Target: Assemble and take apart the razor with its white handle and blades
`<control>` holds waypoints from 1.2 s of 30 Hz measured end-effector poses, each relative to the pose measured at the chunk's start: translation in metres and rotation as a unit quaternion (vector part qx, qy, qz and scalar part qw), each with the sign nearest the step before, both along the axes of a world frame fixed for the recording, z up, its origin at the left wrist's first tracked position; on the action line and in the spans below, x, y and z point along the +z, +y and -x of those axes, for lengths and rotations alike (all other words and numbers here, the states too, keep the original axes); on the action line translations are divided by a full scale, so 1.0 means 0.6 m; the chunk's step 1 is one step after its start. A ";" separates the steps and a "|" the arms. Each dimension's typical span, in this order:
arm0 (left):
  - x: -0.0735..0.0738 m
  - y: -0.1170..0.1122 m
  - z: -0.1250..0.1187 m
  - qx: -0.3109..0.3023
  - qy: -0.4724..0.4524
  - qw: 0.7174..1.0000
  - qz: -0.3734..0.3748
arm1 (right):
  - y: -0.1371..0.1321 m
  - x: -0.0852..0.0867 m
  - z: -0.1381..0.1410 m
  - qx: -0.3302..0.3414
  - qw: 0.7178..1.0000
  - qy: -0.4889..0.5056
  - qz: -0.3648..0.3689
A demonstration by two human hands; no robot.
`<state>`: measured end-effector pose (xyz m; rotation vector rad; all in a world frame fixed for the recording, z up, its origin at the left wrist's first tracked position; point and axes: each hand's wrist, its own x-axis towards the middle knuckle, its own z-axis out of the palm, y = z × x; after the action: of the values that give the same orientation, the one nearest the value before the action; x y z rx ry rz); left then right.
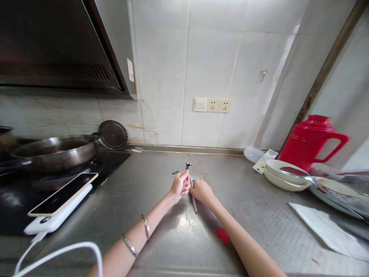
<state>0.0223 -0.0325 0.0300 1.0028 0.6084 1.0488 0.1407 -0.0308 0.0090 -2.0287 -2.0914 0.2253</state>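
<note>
My left hand [180, 186] is closed around a small black tool with a T-shaped head [188, 166], which sticks up above the fist. Right beside it, my right hand [201, 189] is closed too, knuckles up, low over the counter. A thin beige-grey rod [194, 203] slants down between the two hands; which hand grips it I cannot tell. Whatever the right fingers hold is hidden. A short dark green piece [175, 172] shows just left of the left hand. Under my right forearm lies a long object with a red end [222, 234], partly covered.
On the left, a steel pan [57, 152] sits on the black stove, with a phone [63, 194] on a white power bank [59, 209] and its cable nearby. At right stand a red thermos [309, 140], stacked bowls [284, 182] and a white paper sheet [325, 227].
</note>
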 end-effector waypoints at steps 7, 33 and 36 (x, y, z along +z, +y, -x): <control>-0.005 0.004 0.001 -0.004 0.003 1.000 -0.002 | -0.002 0.000 0.006 -0.013 1.000 -0.001 0.007; -0.020 0.019 0.012 0.008 0.003 1.000 -0.003 | 0.084 0.037 -0.096 0.143 0.989 0.037 -0.017; -0.023 0.022 0.013 0.005 0.006 1.000 -0.003 | 0.085 0.021 -0.099 0.153 0.987 0.039 -0.018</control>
<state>0.0144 -0.0193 0.0162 1.0138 0.6213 1.0552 0.2003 0.0203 0.0216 -1.6438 -2.3303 0.3081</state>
